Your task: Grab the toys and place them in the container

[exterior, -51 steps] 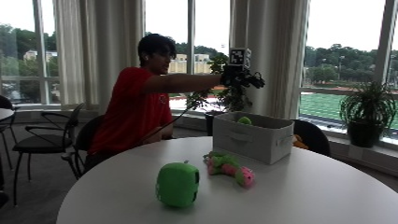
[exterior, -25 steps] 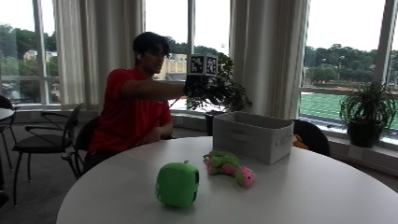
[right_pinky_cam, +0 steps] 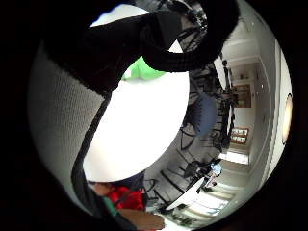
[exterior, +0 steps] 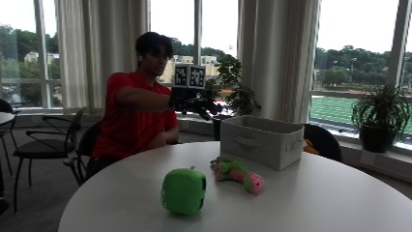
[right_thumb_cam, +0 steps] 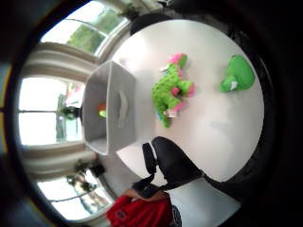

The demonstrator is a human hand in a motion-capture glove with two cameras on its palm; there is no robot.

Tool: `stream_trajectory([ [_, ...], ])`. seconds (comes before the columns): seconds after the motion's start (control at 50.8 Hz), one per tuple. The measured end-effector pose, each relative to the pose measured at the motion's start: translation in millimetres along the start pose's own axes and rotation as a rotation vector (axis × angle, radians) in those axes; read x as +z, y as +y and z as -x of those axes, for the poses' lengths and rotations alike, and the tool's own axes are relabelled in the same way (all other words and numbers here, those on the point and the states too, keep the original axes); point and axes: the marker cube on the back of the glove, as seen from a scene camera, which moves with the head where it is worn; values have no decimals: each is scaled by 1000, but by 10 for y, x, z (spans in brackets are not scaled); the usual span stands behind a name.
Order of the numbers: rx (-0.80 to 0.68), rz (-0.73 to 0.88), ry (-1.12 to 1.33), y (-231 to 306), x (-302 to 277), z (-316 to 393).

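Hand (exterior: pixel 193 102) aloft (empty), toys unlabelled (exterior: pixel 237 173)

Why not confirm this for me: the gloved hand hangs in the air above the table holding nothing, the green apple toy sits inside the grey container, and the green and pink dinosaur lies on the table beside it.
One part is wrong. The green apple toy stands on the table, outside the grey container, as the outside view shows. The rest holds: the gloved hand hangs above the table holding nothing, and the green and pink dinosaur lies beside the container.

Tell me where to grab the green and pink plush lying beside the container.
Probably the thick green midsection of the green and pink plush, coming straight down. It lies flat and long on the table; the right hand hangs empty above, and the container blocks the far side.
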Motion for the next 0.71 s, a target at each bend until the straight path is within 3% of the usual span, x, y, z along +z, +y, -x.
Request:
stream_trajectory([
  [0.276,-59,26,-32,-74,228,-170],
  [0.709,-151,53,-120,-469,755,603],
])
